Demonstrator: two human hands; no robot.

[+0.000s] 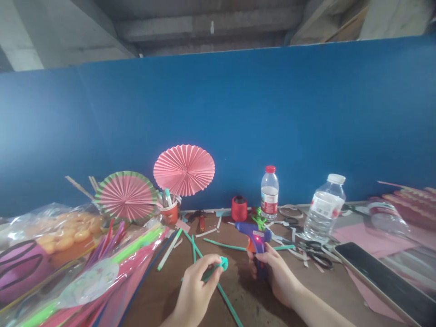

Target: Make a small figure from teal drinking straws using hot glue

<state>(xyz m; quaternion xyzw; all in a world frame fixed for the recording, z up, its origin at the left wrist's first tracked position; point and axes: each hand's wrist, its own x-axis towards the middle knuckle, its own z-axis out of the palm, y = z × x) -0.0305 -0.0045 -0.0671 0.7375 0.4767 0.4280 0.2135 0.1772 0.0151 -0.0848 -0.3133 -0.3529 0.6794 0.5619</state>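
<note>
My left hand (200, 284) pinches a small teal coil (223, 263), which looks like a rolled pipe cleaner, between thumb and fingers. To its right, my right hand (272, 272) is wrapped around the handle of a blue hot glue gun (254, 231) with an orange trigger and a lit red light. The nozzle points left, above and apart from the coil. Teal pipe cleaners (226, 297) lie on the brown table (160, 290) beneath and behind my hands. A bright green curly piece (259, 220) shows just behind the glue gun.
A water bottle with a red cap (270, 195) and a white-capped bottle (325, 209) stand behind and right, near scissors (318, 256) and a phone (384, 281). Pink paper fans (184, 170), a marker cup (169, 212) and a red roll (239, 209) stand behind. Bagged craft supplies (91, 281) fill the left.
</note>
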